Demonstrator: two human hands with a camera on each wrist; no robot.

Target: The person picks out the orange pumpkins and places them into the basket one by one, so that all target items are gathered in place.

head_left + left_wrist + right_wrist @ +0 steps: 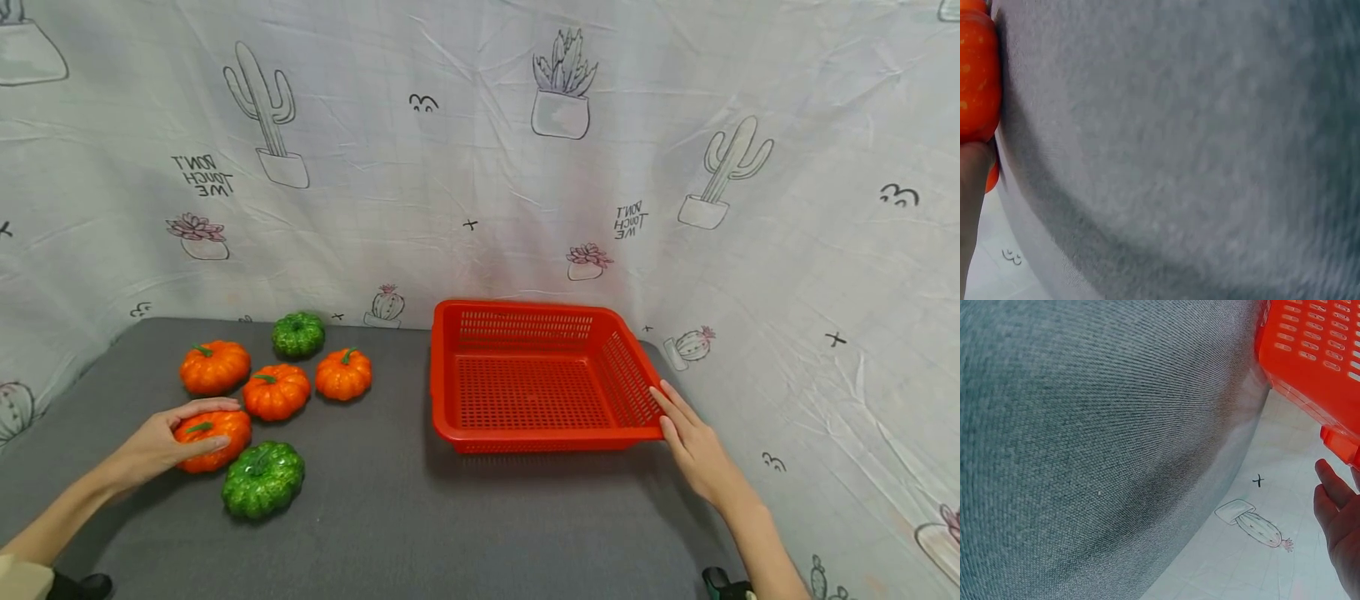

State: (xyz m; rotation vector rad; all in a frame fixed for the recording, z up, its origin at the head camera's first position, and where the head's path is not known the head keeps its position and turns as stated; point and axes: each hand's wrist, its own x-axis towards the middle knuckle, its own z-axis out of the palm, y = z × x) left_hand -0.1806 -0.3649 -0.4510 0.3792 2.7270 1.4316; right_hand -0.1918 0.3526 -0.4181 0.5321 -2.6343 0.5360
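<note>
Pumpkin [227, 424] at left, likely light, stiff and slick, seems best held across its sides, as left hand [159, 442] pinches it.

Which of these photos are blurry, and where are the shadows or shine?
Head view: fairly sharp, a soft shadow on the table below the basket; left wrist: the table blurs, a dark curved shadow, a pumpkin with small glints; right wrist: weave blurry at far left, clearer mid-frame.

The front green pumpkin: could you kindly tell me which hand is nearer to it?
Left. The left hand grips the orange pumpkin just behind and left of the front green pumpkin; the right hand is far to its right, at the rim of the red basket.
</note>
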